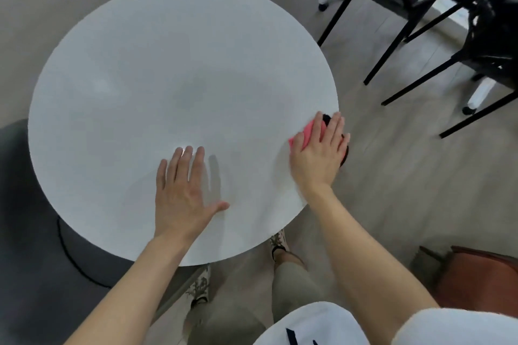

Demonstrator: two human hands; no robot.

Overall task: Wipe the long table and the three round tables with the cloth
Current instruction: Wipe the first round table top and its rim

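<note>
Cloth (307, 131), pink and bunched, lies at the right edge of the white round table (168, 64), pressed under the right hand (319, 155), whose straight fingers reach past the rim. The left hand (182, 190) rests palm-down on the tabletop nearer the person, fingers spread, holding nothing. Black chairs (448, 22) stand beyond the table to the right. A brown seat (482, 280) sits at lower right and a dark grey seat (28, 204) at left.

Soft, even light; a small glare spot on the bench (140, 78) toward its near edge; wide-angle bending outward; mild overall blur.
</note>
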